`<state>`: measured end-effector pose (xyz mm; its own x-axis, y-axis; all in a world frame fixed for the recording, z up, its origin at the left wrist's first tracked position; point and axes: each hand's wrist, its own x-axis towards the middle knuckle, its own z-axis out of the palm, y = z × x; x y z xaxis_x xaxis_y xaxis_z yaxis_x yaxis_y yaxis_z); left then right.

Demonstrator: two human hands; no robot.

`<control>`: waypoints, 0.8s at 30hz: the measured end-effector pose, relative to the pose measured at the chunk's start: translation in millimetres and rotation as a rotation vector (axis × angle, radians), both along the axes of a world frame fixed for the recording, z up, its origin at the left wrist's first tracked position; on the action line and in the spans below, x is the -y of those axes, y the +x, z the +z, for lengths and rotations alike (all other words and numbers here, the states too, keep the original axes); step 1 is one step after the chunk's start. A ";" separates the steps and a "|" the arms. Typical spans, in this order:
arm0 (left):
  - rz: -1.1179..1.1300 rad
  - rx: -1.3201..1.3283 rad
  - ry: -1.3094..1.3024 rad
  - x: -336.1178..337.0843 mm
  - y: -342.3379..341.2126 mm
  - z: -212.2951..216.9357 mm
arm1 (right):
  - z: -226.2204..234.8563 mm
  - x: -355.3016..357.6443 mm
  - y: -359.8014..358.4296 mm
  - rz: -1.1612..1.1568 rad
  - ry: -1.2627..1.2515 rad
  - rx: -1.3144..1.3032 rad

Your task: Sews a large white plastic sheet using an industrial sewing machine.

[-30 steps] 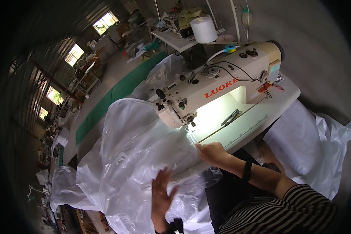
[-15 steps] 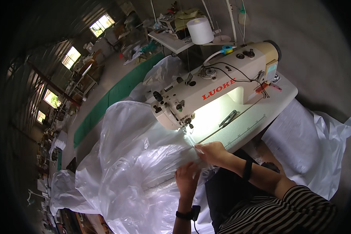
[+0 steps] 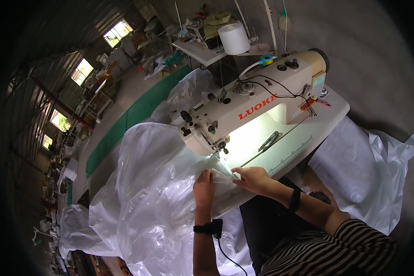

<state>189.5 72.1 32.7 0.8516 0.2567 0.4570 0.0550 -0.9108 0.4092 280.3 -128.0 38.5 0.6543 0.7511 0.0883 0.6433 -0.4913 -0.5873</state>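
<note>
**Both hands pinching clear plastic at the sewing machine's needle**

Far to the left, a long green strip (image 3: 138,115) is running along the workshop floor beneath a row of bright windows (image 3: 115,32). Nearer, a big billow of clear plastic sheeting (image 3: 142,198) is spilling off the left end of the bench (image 3: 308,138) and hanging down toward the floor.

The person's left hand (image 3: 204,187) is lying on the sheeting just below the needle, its fingers (image 3: 207,177) curled together and gripping a fold of the plastic. A dark band with a cable is sitting on that wrist (image 3: 207,227).

Just above the hands, the cream industrial sewing machine (image 3: 253,103) is standing on the bench, its lamp lighting the bed under the arm. The sheeting's edge is lying right at the presser foot (image 3: 223,149), between the two hands.

The right hand (image 3: 253,178) is resting on the bench edge just beside the left one, its fingers (image 3: 238,177) pinched narrow on the same edge of plastic. A black band is circling that wrist (image 3: 294,200).

A pair of dark snips (image 3: 267,141) is lying on the lit bed, apart from the hands. Behind the machine, a white cone of thread (image 3: 233,38) is standing on a stand. Further right, more white sheeting (image 3: 363,170) is lying heaped below the bench beside the person's striped sleeve (image 3: 336,246).
</note>
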 end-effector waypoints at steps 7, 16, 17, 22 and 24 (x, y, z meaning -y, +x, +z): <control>-0.070 -0.046 -0.007 -1.5 -0.7 -9.6 | 8.9 -23.4 8.5 -0.009 0.268 0.131; -0.104 -0.079 0.289 14.3 -53.3 12.9 | -24.8 -33.9 14.7 -0.035 0.255 0.173; -0.043 -0.107 0.242 6.1 -63.7 15.4 | -26.5 -32.3 14.6 -0.029 0.327 0.223; 0.389 -0.299 0.312 -23.5 -76.1 36.5 | -29.7 -35.1 11.7 -0.027 0.310 0.190; 0.125 -0.104 0.162 -8.0 -60.2 35.4 | -29.8 -37.9 11.4 -0.043 0.308 0.192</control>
<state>129.3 80.1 68.1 0.8624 0.2936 0.4124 0.2055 -0.9476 0.2447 291.7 -90.1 8.6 0.6339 0.6424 0.4307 0.7390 -0.3387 -0.5824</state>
